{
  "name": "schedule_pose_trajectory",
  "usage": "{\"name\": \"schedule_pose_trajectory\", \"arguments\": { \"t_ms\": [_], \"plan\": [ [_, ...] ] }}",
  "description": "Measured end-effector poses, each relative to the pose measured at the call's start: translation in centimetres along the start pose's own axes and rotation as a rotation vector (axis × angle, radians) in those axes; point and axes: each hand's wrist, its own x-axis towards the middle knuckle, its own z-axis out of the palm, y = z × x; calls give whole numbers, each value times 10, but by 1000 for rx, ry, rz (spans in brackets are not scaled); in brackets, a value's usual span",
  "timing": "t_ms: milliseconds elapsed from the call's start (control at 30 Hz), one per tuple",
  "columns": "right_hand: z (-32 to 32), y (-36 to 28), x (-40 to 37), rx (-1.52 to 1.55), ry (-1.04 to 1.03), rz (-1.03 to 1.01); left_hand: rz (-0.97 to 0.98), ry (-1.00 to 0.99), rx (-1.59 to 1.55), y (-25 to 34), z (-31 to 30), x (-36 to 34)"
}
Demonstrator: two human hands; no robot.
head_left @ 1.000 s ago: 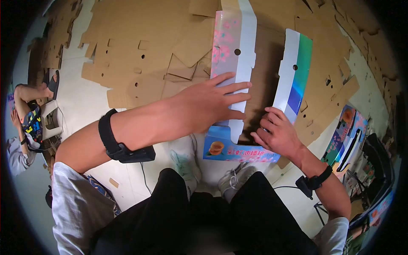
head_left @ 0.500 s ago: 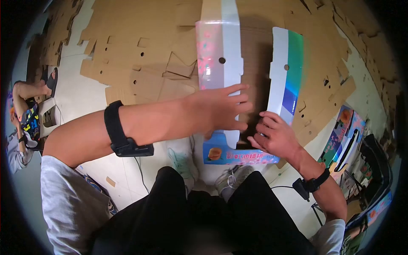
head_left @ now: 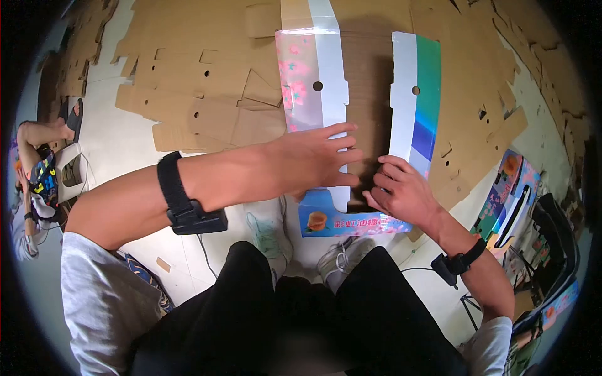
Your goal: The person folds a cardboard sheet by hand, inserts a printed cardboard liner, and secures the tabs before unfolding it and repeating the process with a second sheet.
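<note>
A printed cardboard box (head_left: 313, 227) with a peach picture stands in front of my feet, its near end facing me. Its white-edged left flap (head_left: 332, 66) and its right flap (head_left: 404, 69) lean over the sides, leaving a long gap between them. My left hand (head_left: 320, 156) lies across the left flap with its fingers spread toward the gap. At the near right corner, my right hand (head_left: 401, 193) has its fingers curled over the inner edge of the right flap. The thumb points into the opening, and part of the grip is hidden.
Flattened brown cardboard sheets (head_left: 182, 81) with cut holes cover the floor beyond and beside the box. Another printed box (head_left: 505, 200) stands at the right near a black bag-like thing (head_left: 558, 244). At the far left a person (head_left: 41, 135) sits.
The box and both hands sit slightly higher and further left in the view. My left hand keeps its fingers spread, and my right hand stays at the right flap.
</note>
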Motion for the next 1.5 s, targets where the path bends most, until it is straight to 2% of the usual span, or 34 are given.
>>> {"name": "schedule_pose_trajectory", "arguments": {
  "t_ms": [133,333,433,533,567,667,700,733,800,933,1033,1133,1233,1333,1433,1500],
  "plan": [
    [2,0,-2,0,13,5,61,65,-59,-9,12,5],
    [-11,-15,0,28,32,1,51,-20,105,7,-6,-5],
    [5,-18,6,-37,-24,105,10,-53,59,8,3,6],
    [13,-31,15,-12,-94,118,5,-107,-17,14,2,15],
    [6,-37,14,91,-182,205,5,-83,-7,17,1,11],
    [-3,-57,21,171,-234,385,-24,-10,-69,19,-2,-9],
    [-8,-65,23,363,-155,551,-50,16,-149,18,1,-12],
    [-10,-67,28,449,-130,624,-75,41,-231,17,6,-13],
    [-18,-68,37,619,-83,762,-89,71,-192,17,13,-14],
    [-41,-52,57,974,-439,1058,-102,66,-193,14,12,-15],
    [-23,-53,47,1159,-309,989,-125,76,-178,14,13,-17],
    [-15,-31,62,1329,-715,1150,-119,96,-290,11,12,-19],
    [4,-32,59,1621,-620,1131,-108,132,-301,10,16,-18],
    [3,-23,66,1747,-700,1304,-99,181,-385,10,24,-18],
    [18,-24,83,1585,-759,1339,-138,110,-396,10,30,-18],
    [56,-25,77,1572,-643,1164,-146,75,-332,10,31,-18]
  ]
}}
